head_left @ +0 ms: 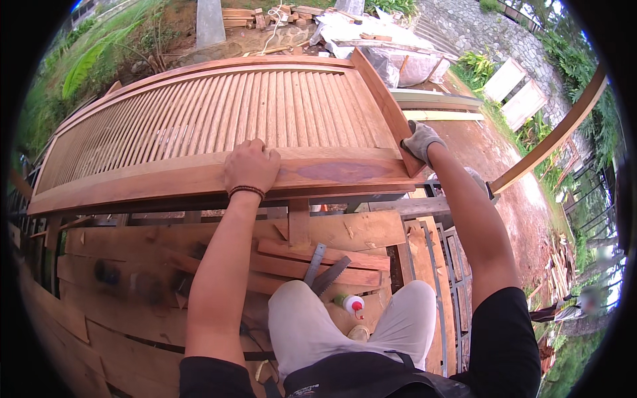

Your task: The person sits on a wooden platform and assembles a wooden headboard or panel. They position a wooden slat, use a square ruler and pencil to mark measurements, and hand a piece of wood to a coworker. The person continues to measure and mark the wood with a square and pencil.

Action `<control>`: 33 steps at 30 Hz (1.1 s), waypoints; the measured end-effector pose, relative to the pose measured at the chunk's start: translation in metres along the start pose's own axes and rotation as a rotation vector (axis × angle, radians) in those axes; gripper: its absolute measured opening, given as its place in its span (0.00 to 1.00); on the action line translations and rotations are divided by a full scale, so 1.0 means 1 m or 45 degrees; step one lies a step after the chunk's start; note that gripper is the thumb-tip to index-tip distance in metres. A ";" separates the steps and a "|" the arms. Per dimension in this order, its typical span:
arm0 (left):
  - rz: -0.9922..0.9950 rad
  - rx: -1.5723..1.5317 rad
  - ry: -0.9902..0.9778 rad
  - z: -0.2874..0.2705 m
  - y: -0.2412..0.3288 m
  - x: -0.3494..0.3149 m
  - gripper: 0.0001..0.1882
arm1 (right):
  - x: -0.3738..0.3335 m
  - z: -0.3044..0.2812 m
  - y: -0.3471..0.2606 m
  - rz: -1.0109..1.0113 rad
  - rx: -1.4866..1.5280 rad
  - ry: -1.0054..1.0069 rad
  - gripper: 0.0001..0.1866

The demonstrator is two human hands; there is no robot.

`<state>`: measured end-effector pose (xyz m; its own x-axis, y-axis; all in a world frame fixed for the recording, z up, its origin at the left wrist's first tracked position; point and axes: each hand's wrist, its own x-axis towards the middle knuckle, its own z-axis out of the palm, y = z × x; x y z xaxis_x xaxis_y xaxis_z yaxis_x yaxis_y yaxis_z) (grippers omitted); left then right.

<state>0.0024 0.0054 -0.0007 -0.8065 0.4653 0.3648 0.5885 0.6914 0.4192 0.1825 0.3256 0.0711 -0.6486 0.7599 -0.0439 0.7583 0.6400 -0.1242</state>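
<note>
Hands (252, 166) atop louvred door (219, 126) rail.

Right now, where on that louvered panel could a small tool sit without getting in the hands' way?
The flat bottom rail is bare between the left hand and the gloved right hand, and also left of the left hand. The slats are ridged. The boards below are crowded with a saw and glue bottle.

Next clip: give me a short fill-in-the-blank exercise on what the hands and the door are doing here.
1. The left hand lies flat on the slatted wooden door's bottom ____.
2. The right hand wears a grey ____.
3. A bottle with a ____ cap lies near the knees.
4. The left wrist carries a dark ____.

Missing words: rail; glove; red; bracelet
</note>
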 end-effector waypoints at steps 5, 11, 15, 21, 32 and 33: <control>-0.056 0.007 -0.022 -0.004 -0.006 0.000 0.17 | -0.010 -0.003 -0.012 0.033 0.090 -0.035 0.27; -0.091 -0.013 -0.024 0.014 0.001 0.006 0.17 | 0.006 0.005 0.032 0.031 0.344 -0.126 0.26; -0.048 0.077 -0.042 0.018 -0.010 0.010 0.19 | -0.092 0.011 0.075 -0.012 1.298 -0.110 0.26; 0.046 0.102 0.009 0.014 -0.021 0.016 0.17 | -0.247 0.125 0.268 0.210 1.454 0.434 0.18; 0.112 0.158 -0.030 0.023 -0.037 0.023 0.16 | -0.367 0.375 0.297 0.808 1.057 0.353 0.16; 0.104 0.212 -0.027 0.023 -0.035 0.022 0.16 | -0.353 0.402 0.300 0.779 1.108 0.390 0.14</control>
<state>-0.0377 0.0041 -0.0269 -0.7584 0.5340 0.3737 0.6359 0.7321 0.2445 0.6123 0.2034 -0.3489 -0.0454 0.9936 -0.1038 0.5618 -0.0605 -0.8251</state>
